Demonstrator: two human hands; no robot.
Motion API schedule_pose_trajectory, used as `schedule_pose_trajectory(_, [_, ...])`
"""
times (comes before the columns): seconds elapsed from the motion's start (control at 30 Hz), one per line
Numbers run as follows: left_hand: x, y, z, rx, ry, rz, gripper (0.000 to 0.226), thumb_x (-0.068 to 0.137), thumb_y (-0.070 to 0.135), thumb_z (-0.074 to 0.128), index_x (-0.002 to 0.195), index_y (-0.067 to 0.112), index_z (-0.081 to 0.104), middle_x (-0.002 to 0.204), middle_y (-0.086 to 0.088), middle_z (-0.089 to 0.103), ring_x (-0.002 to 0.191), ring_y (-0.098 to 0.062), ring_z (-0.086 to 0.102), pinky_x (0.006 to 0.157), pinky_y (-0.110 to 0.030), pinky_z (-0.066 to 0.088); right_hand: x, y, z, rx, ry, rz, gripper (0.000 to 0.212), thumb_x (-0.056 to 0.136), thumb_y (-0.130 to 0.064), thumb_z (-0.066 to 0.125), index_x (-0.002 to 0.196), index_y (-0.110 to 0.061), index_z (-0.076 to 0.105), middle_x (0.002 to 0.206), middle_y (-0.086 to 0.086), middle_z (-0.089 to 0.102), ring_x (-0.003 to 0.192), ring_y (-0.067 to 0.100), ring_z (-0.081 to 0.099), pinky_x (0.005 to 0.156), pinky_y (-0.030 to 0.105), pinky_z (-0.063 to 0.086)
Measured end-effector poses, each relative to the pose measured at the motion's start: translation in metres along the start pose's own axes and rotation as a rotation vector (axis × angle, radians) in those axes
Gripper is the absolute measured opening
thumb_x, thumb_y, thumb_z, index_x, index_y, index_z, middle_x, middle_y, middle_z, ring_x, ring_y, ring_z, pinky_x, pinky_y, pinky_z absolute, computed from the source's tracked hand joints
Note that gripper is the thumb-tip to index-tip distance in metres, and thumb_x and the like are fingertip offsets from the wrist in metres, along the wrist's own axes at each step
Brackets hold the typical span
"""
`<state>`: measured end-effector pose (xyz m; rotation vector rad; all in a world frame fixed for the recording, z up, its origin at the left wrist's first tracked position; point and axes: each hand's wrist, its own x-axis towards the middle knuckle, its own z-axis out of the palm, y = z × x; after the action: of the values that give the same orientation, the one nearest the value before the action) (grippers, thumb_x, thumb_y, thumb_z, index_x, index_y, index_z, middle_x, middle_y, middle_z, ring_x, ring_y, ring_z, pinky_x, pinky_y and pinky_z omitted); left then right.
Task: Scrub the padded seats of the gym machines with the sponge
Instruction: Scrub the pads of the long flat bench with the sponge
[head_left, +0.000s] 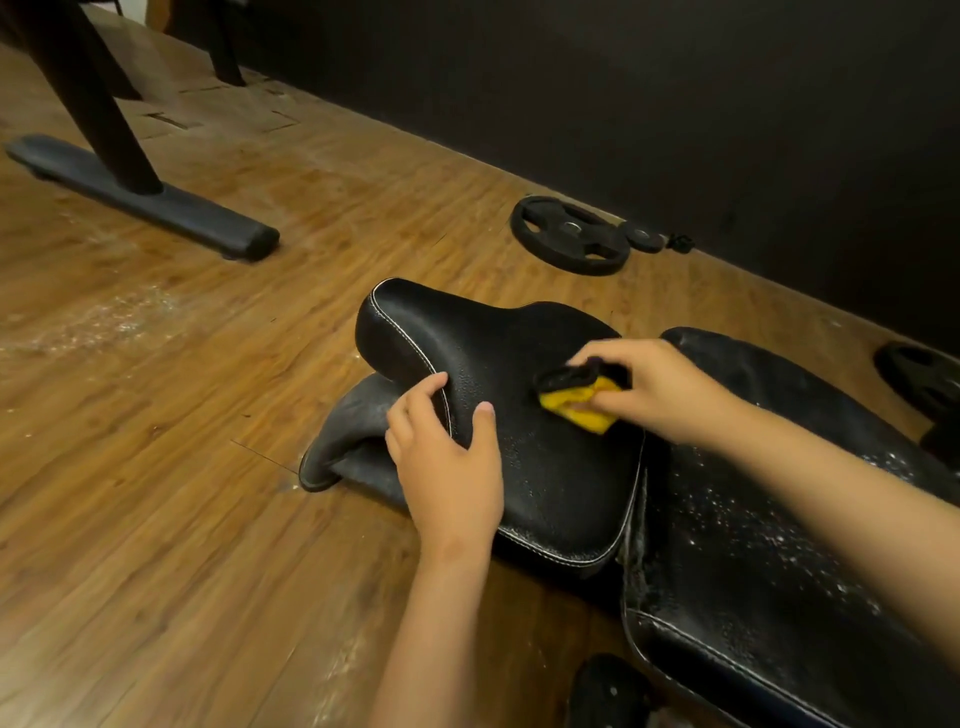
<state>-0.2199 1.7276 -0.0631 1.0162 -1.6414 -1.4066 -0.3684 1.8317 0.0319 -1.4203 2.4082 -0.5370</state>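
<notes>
The left hand (447, 467) grips the near side edge of the black padded seat (561, 483), fingers curled over it and thumb spread on top. Just right, the yellow sponge (582, 404) lies on the seat, pinched by the right hand (655, 387). A white-speckled back pad (753, 545) adjoins.

Head camera looks down, close above the seat (493, 353).

2 hands (447, 462) (654, 384), 1 sponge (582, 402), 2 pads (519, 415) (753, 519), 3 wts (570, 235) (644, 236) (922, 379).
</notes>
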Motion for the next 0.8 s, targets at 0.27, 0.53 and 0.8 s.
schedule_pose_trajectory(0.27, [0.0,-0.002,0.002,-0.029,0.008,0.03,0.032,0.092,0.028,0.061,0.122,0.032,0.051,0.122,0.011,0.045,0.122,-0.013,0.044,0.105,-0.034,0.037,0.073,0.077,-0.019,-0.083,0.351,0.348,0.017,0.086,-0.018,0.069,0.102,-0.014,0.066,0.1,0.004,0.067,0.1,0.023,0.06,0.08,0.034,0.048])
schedule_pose_trajectory(0.53, [0.004,-0.009,0.003,-0.055,0.023,0.011,0.025,0.097,0.026,0.05,0.121,0.032,0.053,0.123,0.009,0.047,0.122,-0.012,0.048,0.105,-0.037,0.04,0.069,0.016,0.008,-0.027,0.16,0.02,0.021,0.082,-0.025,0.072,0.101,-0.018,0.067,0.095,0.0,0.068,0.09,0.016,0.062,0.078,0.039,0.054])
schedule_pose_trajectory(0.8, [0.003,-0.006,0.003,-0.117,0.029,-0.01,0.024,0.1,0.02,0.045,0.12,0.028,0.057,0.12,0.012,0.049,0.111,0.003,0.048,0.093,-0.016,0.037,0.102,0.015,0.005,-0.006,0.229,0.129,0.029,0.087,-0.023,0.068,0.115,-0.016,0.063,0.109,0.005,0.063,0.1,0.021,0.059,0.085,0.038,0.052])
